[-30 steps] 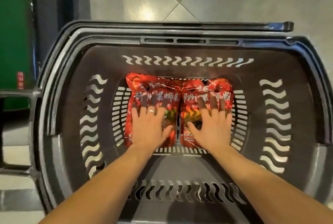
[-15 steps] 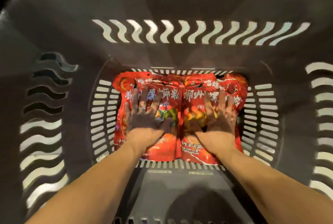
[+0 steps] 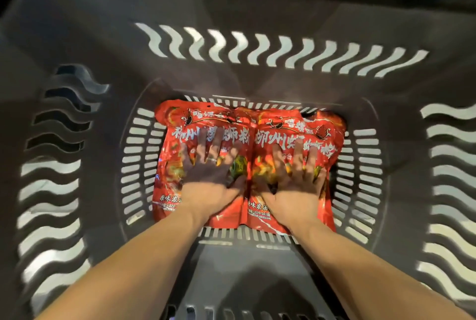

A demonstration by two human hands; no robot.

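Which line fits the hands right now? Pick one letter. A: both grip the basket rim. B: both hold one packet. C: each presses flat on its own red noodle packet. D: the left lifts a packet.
C: the left hand lies flat on the left red noodle packet, the right hand on the right red noodle packet, in the grey shopping basket.

The left hand (image 3: 210, 179) wears a thin silver ring (image 3: 211, 159); forearms bare.
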